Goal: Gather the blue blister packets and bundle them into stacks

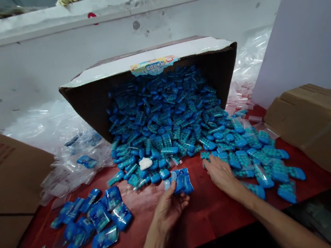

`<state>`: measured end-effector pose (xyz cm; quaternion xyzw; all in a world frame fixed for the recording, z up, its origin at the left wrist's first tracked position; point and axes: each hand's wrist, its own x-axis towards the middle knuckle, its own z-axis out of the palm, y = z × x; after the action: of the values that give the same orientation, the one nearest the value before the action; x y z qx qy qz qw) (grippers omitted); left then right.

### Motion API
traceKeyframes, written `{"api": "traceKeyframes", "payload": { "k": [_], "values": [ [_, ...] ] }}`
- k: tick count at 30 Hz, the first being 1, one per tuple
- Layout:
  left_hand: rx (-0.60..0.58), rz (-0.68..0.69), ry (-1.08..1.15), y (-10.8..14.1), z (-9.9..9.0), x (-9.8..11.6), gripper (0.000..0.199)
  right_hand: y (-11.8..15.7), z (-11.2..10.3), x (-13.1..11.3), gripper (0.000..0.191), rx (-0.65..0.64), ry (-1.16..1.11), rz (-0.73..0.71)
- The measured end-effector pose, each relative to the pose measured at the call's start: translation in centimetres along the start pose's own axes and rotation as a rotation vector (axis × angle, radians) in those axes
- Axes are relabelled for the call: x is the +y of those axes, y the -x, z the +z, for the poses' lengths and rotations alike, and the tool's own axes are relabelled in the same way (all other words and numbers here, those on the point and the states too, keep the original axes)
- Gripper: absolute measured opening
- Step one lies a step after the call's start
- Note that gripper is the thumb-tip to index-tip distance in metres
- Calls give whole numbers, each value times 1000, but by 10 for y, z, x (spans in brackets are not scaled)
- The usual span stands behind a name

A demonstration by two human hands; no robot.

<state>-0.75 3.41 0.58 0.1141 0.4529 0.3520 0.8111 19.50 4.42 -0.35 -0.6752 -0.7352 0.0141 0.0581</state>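
Observation:
My left hand (172, 202) pinches a printed blue packet (182, 181) between thumb and fingers, above the red tabletop. A small clear strip shows by the thumb at the packet's left side. At the near edge of the heap, my right hand (220, 170) has its fingertips closed on a small clear container of teal beads (204, 155). Many like it, with blue ends, spill from a cardboard box (84, 112) lying on its side, mouth toward me. Several filled blue packets (99, 215) lie in a loose group at the left.
A white lump (145, 163) rests on the heap's front. Clear plastic pieces (58, 129) are piled left of the box, and more lie behind at the right. Brown cartons stand at the left (0, 181) and right (320, 123) on the red table (206, 218). A white wall (30, 57) closes the back.

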Motion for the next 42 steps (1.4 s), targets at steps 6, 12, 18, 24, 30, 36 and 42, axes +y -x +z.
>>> {"api": "traceKeyframes", "payload": {
  "k": [6,12,18,24,30,36,42],
  "values": [
    [16,-29,-8,4,1,2,20,-17,-1,-11,24,-43,-16,-84],
    [86,39,-67,0,-5,-3,21,-25,2,1,12,-109,-56,-162],
    [99,75,-74,-3,-9,-6,25,-14,3,13,19,-117,-51,-230],
    [103,71,-70,-4,-12,-6,28,-6,3,6,24,6,-5,-237],
    [122,69,-56,-7,-14,-8,28,-13,8,-4,35,93,-221,-231],
    [137,115,-75,-7,-12,-6,26,-18,-7,-7,26,-112,-936,-111],
    [162,161,-102,-9,-7,-8,28,-9,-29,-21,28,-210,-1283,-128]
  ]
}}
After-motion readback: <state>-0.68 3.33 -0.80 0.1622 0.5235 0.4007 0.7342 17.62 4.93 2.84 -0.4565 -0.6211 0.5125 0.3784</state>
